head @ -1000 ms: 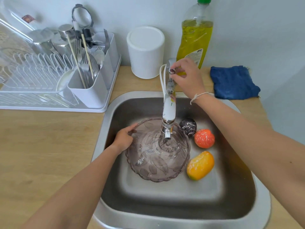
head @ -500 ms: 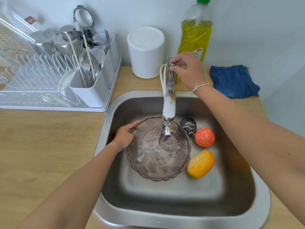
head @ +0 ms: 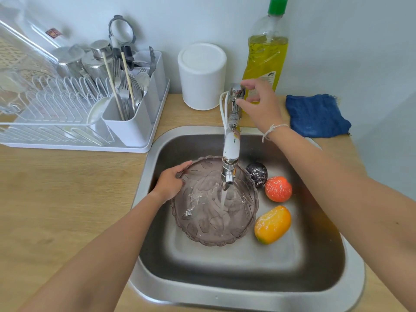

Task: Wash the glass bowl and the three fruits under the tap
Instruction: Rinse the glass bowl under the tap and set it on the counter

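A tinted glass bowl (head: pixel 213 212) with leaf patterns sits in the steel sink (head: pixel 247 273) under the tap (head: pixel 230 152). Water runs from the spout into the bowl. My left hand (head: pixel 171 183) grips the bowl's left rim. My right hand (head: pixel 261 106) is at the chrome tap knob (head: pixel 236 91), fingers curled round it. Right of the bowl lie three fruits: a dark purple one (head: pixel 257 173), an orange-red one (head: pixel 278 189) and a yellow-orange mango (head: pixel 272 224), all wet or speckled.
A white dish rack (head: pixel 67 122) with cutlery stands on the wooden counter at the left. Behind the sink are a white canister (head: pixel 202 75), a yellow dish-soap bottle (head: pixel 267 46) and a blue cloth (head: pixel 315 115).
Water now streams from the spout into the bowl. My right hand has shifted slightly on the tap knob. My left hand stays on the bowl's rim.
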A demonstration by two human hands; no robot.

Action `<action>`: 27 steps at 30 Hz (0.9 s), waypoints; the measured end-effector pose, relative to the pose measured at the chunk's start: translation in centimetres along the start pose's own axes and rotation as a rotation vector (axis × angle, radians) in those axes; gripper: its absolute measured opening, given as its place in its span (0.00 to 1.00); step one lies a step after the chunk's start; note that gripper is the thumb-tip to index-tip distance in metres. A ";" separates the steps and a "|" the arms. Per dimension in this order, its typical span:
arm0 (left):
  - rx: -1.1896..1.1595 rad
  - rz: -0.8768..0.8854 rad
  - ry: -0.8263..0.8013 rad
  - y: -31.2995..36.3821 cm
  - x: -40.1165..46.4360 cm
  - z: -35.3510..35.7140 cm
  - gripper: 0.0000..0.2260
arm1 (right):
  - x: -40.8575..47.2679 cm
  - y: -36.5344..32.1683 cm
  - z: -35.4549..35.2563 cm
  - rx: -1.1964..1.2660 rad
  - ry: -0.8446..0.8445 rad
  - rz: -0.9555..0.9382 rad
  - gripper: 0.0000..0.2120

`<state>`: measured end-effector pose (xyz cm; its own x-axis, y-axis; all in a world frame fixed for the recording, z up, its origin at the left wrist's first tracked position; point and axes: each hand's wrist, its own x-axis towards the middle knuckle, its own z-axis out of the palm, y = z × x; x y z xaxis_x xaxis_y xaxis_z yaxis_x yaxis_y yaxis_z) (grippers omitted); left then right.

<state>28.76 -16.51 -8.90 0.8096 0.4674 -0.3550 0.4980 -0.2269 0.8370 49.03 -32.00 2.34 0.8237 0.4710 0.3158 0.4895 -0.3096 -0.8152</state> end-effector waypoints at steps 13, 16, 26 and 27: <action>0.130 0.089 -0.013 1.4 -1.0 -1.0 0.30 | -14.7 8.2 3.0 -0.201 -0.379 0.290 0.22; 0.124 0.085 0.013 1.6 -1.2 -1.0 0.31 | -15.2 9.1 2.6 -0.234 -0.387 0.328 0.24; 0.130 0.069 0.031 1.8 -1.4 -1.5 0.31 | -16.3 9.8 2.8 -0.656 -0.388 -0.031 0.23; 0.117 0.064 0.028 1.9 -1.3 -1.6 0.32 | -16.6 9.8 3.1 -0.760 -0.408 -0.066 0.23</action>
<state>28.14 -16.13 -6.20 0.8330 0.4718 -0.2891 0.4794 -0.3547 0.8027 39.30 -40.32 -12.38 0.6914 0.7218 0.0331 0.7109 -0.6714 -0.2092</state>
